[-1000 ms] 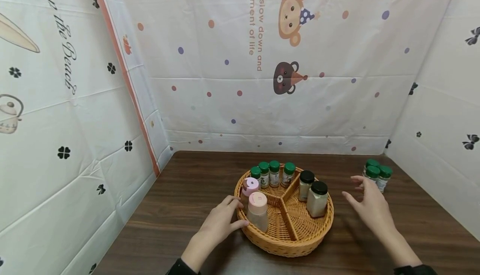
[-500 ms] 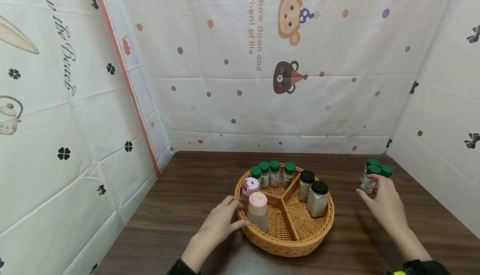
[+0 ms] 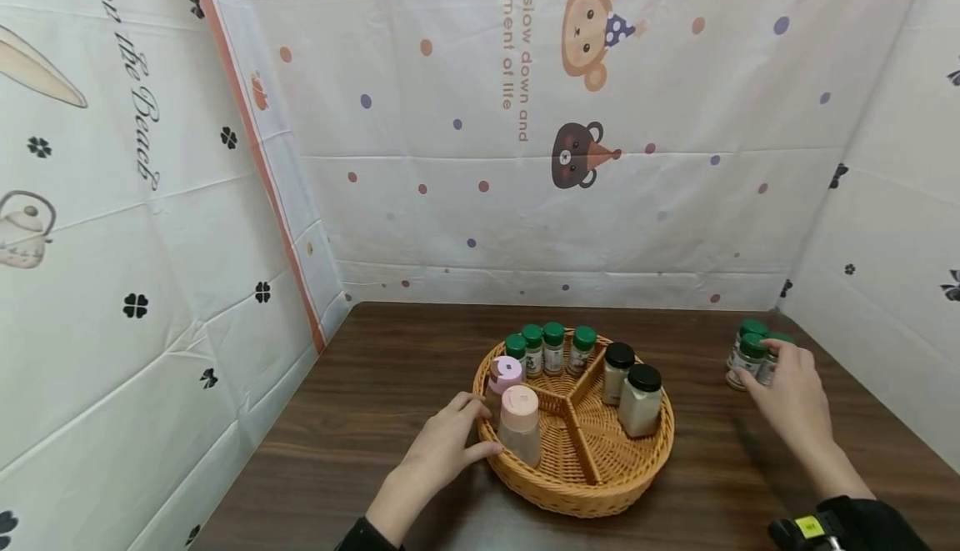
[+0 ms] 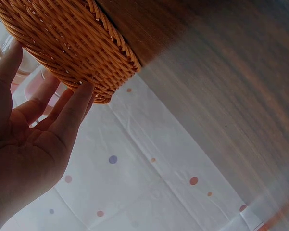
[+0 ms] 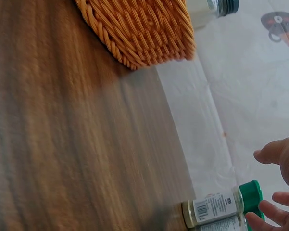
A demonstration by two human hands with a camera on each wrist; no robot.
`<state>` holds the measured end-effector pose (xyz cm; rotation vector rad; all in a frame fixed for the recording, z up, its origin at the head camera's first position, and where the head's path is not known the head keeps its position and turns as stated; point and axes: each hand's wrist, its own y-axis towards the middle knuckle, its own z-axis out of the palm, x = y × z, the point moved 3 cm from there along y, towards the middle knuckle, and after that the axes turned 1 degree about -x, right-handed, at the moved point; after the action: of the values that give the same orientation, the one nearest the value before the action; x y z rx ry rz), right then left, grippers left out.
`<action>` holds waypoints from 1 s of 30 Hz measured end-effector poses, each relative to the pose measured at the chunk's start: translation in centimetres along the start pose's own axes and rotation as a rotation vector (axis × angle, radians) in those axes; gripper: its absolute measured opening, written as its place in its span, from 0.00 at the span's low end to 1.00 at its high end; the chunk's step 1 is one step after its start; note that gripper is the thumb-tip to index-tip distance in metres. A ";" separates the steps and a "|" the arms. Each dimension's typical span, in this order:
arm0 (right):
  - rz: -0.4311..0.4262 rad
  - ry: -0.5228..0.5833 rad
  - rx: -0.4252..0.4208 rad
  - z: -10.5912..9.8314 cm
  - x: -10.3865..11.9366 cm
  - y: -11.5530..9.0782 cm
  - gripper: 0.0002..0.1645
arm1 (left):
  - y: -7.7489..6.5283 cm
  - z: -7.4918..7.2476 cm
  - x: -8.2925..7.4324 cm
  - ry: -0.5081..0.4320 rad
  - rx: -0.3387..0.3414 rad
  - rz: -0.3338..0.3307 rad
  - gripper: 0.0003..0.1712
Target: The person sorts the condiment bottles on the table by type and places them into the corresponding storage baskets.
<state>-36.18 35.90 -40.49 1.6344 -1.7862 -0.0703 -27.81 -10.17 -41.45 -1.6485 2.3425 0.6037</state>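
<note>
In the head view my left hand [image 3: 447, 443] rests on the left rim of a round wicker basket [image 3: 570, 497]. Its fingers look relaxed against the rim in the left wrist view. Far right on the table is a cluster of green-capped spice jars, the front jar [image 3: 747, 359] showing a white label. My right hand [image 3: 795, 393] reaches over this cluster, fingertips at the green cap [image 3: 778, 338] of the right-hand jar. The right wrist view shows its thumb [image 5: 271, 151] apart from the caps, the other fingers [image 5: 274, 211] beside a labelled jar [image 5: 216, 209].
Dividers [image 3: 581, 443] split the basket. Several green-capped jars [image 3: 553, 351] stand at its back, two black-capped jars [image 3: 640, 405] on the right, and a pink-capped bottle [image 3: 520, 426] and a lilac-capped bottle [image 3: 504, 376] on the left. Printed cloth [image 3: 420, 134] surrounds the dark table [image 3: 360, 418].
My right hand has moved right, from short of the jar cluster, past the front jar to the right-hand one. My left hand has stayed on the basket rim. The head view has shifted slightly.
</note>
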 end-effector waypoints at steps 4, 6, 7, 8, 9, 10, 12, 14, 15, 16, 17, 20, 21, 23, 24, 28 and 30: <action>0.007 -0.010 0.010 0.1 -0.5 0.6 0.39 | 0.1 0.1 -0.1 0.001 0.006 -0.003 0.24; 0.009 -0.019 0.018 0.2 -0.8 0.8 0.40 | 0.1 0.1 -0.2 0.003 0.009 -0.003 0.24; 0.010 -0.019 0.025 0.3 -1.0 0.9 0.41 | 0.1 0.1 -0.2 0.005 0.011 -0.004 0.24; 0.011 -0.020 0.030 0.3 -1.1 1.0 0.41 | 0.1 0.2 -0.2 0.008 0.011 -0.004 0.25; 0.011 -0.022 0.036 0.4 -1.3 1.1 0.41 | 0.1 0.2 -0.2 0.009 0.012 -0.004 0.25; 0.008 -0.029 0.041 0.5 -1.4 1.2 0.41 | 0.1 0.2 -0.2 0.010 0.012 -0.004 0.25; -0.001 -0.038 0.053 0.7 -1.7 1.3 0.41 | 0.1 0.2 -0.3 0.011 0.011 -0.004 0.25; -0.016 -0.046 0.066 0.9 -1.8 1.4 0.40 | 0.1 0.1 -0.3 0.014 0.007 -0.003 0.25; -0.024 -0.053 0.071 0.9 -1.9 1.4 0.40 | 0.1 0.1 -0.3 0.014 0.005 -0.003 0.25; -0.036 -0.062 0.076 1.0 -1.9 1.4 0.39 | 0.1 0.1 -0.3 0.015 0.004 -0.003 0.25; -0.045 -0.066 0.079 1.0 -2.0 1.4 0.39 | 0.1 0.1 -0.2 0.015 0.002 -0.004 0.25; -0.061 -0.093 0.076 1.0 -2.0 1.5 0.37 | 0.1 0.0 -0.2 0.014 0.001 -0.010 0.25; -0.064 -0.101 0.072 1.0 -2.0 1.6 0.36 | 0.1 0.0 -0.2 0.014 0.002 -0.013 0.25; -0.065 -0.108 0.066 0.9 -1.9 1.7 0.33 | 0.1 -0.1 -0.2 0.011 0.004 -0.016 0.25; -0.061 -0.107 0.062 0.8 -1.9 1.8 0.32 | 0.1 -0.1 -0.1 0.010 0.005 -0.017 0.25; -0.056 -0.086 0.061 0.5 -1.8 2.0 0.27 | 0.1 0.0 -0.1 0.008 0.006 -0.020 0.24; -0.051 -0.073 0.069 0.4 -1.7 2.1 0.25 | 0.1 0.0 -0.1 0.010 0.006 -0.021 0.24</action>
<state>-38.26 37.69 -40.53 1.7469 -1.8195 -0.0931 -27.84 -10.06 -41.39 -1.6751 2.3290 0.5856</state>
